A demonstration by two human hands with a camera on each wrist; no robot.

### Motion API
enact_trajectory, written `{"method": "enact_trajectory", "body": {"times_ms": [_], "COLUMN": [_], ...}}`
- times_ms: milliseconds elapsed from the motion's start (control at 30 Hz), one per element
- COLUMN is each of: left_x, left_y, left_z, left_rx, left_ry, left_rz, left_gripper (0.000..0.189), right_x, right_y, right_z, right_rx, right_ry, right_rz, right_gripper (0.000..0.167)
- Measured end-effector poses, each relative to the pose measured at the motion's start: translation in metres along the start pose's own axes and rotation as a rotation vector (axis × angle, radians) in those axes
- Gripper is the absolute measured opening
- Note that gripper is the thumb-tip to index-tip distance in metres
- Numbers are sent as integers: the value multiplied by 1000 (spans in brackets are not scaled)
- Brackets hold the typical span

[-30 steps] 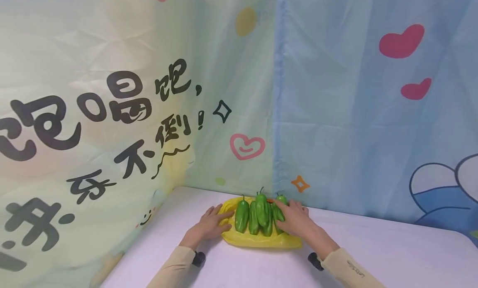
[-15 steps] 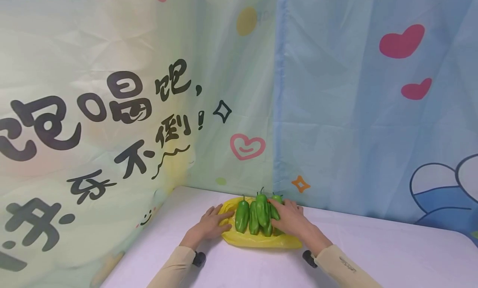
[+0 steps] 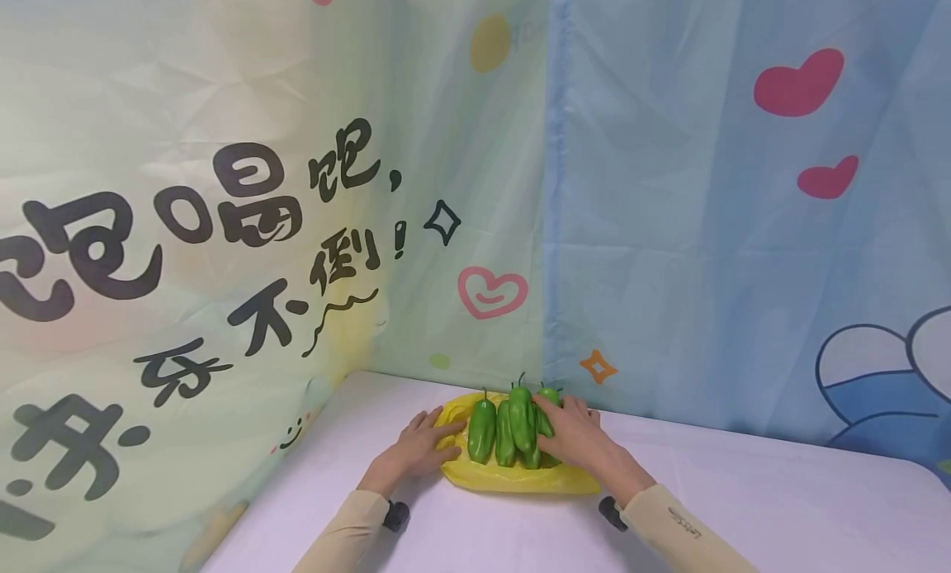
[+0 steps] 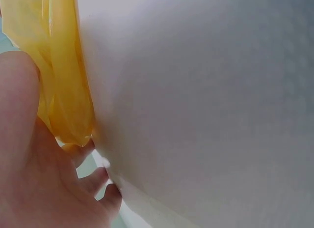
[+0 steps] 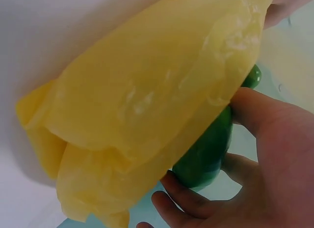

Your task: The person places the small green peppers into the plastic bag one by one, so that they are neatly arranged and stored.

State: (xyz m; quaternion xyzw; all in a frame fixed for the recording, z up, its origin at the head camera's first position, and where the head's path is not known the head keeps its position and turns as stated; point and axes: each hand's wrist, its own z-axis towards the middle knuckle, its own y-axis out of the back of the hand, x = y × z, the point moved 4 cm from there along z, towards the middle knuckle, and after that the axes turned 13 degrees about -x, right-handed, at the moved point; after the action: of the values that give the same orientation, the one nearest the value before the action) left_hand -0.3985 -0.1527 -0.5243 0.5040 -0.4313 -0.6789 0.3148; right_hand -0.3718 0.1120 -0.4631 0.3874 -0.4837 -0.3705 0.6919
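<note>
Several green peppers (image 3: pixel 483 428) stand side by side, stems up, in a yellow plastic bag (image 3: pixel 513 480) on the table. At the bag's left rim, my left hand (image 3: pixel 416 447) has its thumb and index finger stretched over the plastic; in the left wrist view its other fingers reach down to the table. My right hand (image 3: pixel 582 434) grips the rightmost pepper (image 5: pixel 203 152) at the bag's right side, thumb on one side and curled fingers on the other. The bag hides part of that pepper in the right wrist view.
The white table (image 3: pixel 461 536) ends at the back against a printed blue curtain (image 3: pixel 669 267). A pale curtain with black lettering (image 3: pixel 253 193) hangs along the left. Each forearm bears a dark wrist device (image 3: pixel 396 516).
My right hand has shifted a little left with the rightmost pepper, which now sits closer to the others. The left hand and the bag have stayed in place.
</note>
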Motion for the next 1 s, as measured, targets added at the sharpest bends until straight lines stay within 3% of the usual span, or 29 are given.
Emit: {"method": "enact_trajectory", "body": {"times_ms": [1000], "left_x": [1], "left_y": [-3], "left_z": [1], "left_rx": [-6], "left_ry": [-1], "left_rz": [7], "left_gripper": [52], "right_x": [-3], "right_y": [-7], "right_z": [-8], "right_rx": [-12], "right_ry": [-7], "right_rz": [14], "right_gripper": [70]}}
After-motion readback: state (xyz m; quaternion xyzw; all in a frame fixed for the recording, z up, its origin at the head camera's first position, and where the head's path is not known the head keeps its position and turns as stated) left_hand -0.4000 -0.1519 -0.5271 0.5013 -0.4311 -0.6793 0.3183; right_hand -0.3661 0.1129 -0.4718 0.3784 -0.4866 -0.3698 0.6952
